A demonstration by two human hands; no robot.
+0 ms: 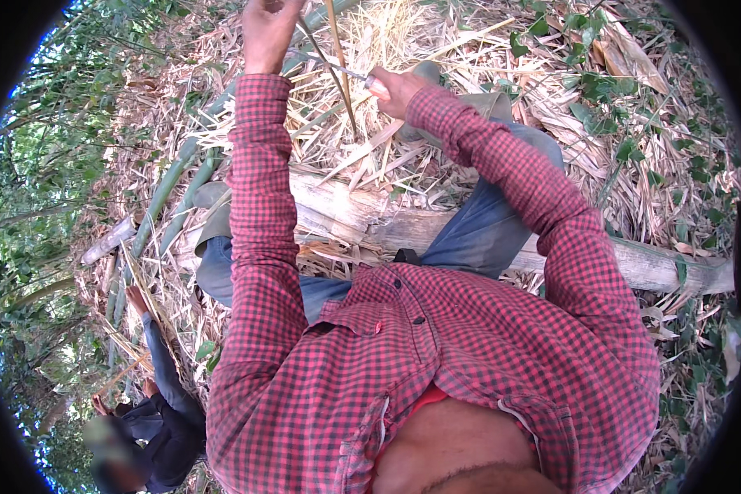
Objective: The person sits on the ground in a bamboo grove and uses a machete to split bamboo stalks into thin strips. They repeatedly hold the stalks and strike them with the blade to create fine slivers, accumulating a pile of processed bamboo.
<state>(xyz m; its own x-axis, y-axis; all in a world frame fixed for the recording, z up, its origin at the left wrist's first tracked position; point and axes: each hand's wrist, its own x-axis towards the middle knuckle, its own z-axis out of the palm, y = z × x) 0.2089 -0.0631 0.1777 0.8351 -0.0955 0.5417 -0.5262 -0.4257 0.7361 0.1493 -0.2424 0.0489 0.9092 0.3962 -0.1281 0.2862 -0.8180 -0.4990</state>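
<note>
The right hand (399, 92) grips a knife (377, 87), blade toward the thin strips (336, 39) between both hands; whether the left hand (270, 34) pinches one, I cannot tell; shallow, even strokes seem best

An outdoor woodland spot: dense green leafy undergrowth (58, 156) fills the frame's left edge, dry tan leaf litter (580, 156) covers the ground, and a long pale weathered log (634, 262) crosses the centre toward the right.
</note>
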